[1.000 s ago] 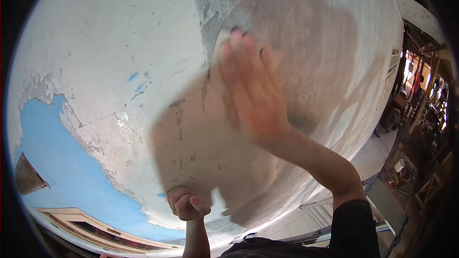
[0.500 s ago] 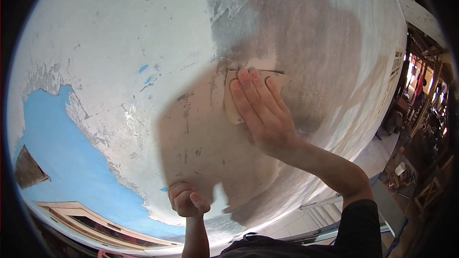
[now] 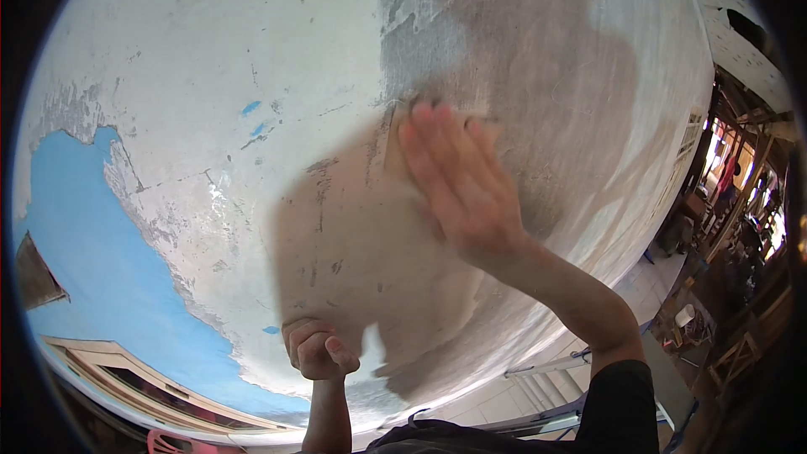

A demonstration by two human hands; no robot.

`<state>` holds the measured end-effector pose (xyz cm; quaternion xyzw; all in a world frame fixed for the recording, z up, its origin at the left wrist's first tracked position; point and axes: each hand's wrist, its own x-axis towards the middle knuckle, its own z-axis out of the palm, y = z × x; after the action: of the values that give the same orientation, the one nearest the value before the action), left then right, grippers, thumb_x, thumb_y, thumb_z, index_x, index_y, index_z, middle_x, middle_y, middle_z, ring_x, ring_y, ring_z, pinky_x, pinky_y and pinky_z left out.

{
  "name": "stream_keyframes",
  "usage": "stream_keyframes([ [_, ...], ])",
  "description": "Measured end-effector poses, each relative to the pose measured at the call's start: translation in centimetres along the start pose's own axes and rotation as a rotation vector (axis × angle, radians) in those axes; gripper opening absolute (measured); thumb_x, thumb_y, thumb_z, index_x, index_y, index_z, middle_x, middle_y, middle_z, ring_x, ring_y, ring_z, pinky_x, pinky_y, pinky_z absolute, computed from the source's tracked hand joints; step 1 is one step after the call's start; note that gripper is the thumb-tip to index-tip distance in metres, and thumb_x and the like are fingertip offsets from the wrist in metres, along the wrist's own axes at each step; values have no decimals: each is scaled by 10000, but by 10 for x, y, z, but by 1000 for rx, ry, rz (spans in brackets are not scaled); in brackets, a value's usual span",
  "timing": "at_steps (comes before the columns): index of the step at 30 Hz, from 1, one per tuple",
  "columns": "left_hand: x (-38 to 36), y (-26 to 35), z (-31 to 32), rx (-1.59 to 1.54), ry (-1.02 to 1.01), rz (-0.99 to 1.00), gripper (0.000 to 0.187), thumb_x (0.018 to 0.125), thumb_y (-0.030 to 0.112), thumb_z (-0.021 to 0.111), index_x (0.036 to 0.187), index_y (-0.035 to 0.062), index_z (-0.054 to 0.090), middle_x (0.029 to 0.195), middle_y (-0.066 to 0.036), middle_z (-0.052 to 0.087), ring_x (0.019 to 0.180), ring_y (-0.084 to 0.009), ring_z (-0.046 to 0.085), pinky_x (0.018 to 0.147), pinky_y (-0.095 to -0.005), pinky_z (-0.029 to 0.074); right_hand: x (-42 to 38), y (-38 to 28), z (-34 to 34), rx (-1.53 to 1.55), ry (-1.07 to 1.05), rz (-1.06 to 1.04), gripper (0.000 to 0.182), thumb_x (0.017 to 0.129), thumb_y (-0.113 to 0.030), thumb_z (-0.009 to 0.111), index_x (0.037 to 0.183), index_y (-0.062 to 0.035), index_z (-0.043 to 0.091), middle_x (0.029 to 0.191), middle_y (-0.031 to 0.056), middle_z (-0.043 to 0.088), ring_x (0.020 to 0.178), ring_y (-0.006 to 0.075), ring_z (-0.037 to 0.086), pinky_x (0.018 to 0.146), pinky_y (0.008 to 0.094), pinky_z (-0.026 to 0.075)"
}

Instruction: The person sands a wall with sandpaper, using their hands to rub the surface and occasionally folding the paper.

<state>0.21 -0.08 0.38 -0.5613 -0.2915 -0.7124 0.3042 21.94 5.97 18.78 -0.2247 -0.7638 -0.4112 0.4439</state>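
Observation:
My right hand [image 3: 464, 185] lies flat with fingers stretched over a tan sheet of sandpaper [image 3: 393, 150], pressing it against the wall [image 3: 252, 50]. Motion blurs the fingers, and most of the sheet is hidden under them. It sits by the border between the pale coating and a grey-brown patch [image 3: 538, 42]. Lower down, my left hand [image 3: 318, 351] is closed in a fist by the wall, thumb toward the right. Nothing sticks out of that fist.
Blue paint [image 3: 101, 227] shows at the left where the pale coating ends in a ragged edge. A framed opening [image 3: 160, 387] is at lower left, with a pink plastic object [image 3: 172, 444] below. A ladder-like frame [image 3: 546, 387] stands at lower right. Timber and clutter [image 3: 731, 227] fill the far right.
The right hand and sandpaper have shifted slightly upward on the wall, and the hand is now blurred. The left fist keeps its closed shape. The whole view has shifted a little.

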Motion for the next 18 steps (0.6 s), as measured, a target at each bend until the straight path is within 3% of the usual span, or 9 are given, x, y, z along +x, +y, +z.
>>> stream_keyframes([
  [2, 1, 2, 2, 25, -7, -1, 201, 913, 220, 514, 791, 66, 470, 724, -79, 546, 663, -224, 518, 606, -342, 428, 30, 8, -7, 12, 107, 110, 489, 898, -96, 506, 1361, 51, 443, 1422, 248, 416, 1315, 397, 413, 1078, 501, 325],
  [5, 0, 2, 3, 19, 13, -14, 227, 925, 205, 482, 766, 43, 472, 707, -99, 521, 656, -234, 515, 575, -355, 415, 33, 1, 1, -57, 188, 170, 454, 893, -132, 519, 1321, 20, 497, 1388, 185, 481, 1284, 322, 470, 1045, 453, 378],
  [8, -1, 0, 1, 37, 7, 14, 230, 934, 215, 475, 775, 49, 476, 711, -93, 522, 649, -232, 510, 579, -354, 416, -11, -17, 8, -57, 6, 40, 478, 894, -145, 525, 1336, 28, 467, 1397, 198, 456, 1296, 329, 448, 1048, 457, 371],
  [11, -3, 0, 1, 28, 1, 10, 190, 907, 219, 521, 786, 82, 466, 716, -67, 558, 660, -217, 523, 625, -350, 419, -3, -2, 7, -66, 55, -50, 468, 900, -136, 510, 1330, 43, 465, 1398, 212, 449, 1303, 338, 437, 1058, 459, 360],
  [14, -3, 1, 2, 59, -7, 8, 189, 905, 218, 519, 781, 86, 462, 710, -63, 557, 654, -215, 522, 631, -348, 417, 42, 9, -3, -121, 170, 106, 442, 902, -126, 503, 1313, 37, 501, 1379, 198, 489, 1277, 318, 476, 1064, 448, 357],
  [18, -3, -2, -1, 39, -24, 15, 189, 901, 219, 520, 780, 87, 461, 707, -60, 555, 649, -212, 523, 631, -349, 419, 20, -10, 7, -76, 124, 112, 459, 891, -141, 536, 1318, 23, 498, 1387, 181, 484, 1283, 308, 470, 1061, 445, 359],
])
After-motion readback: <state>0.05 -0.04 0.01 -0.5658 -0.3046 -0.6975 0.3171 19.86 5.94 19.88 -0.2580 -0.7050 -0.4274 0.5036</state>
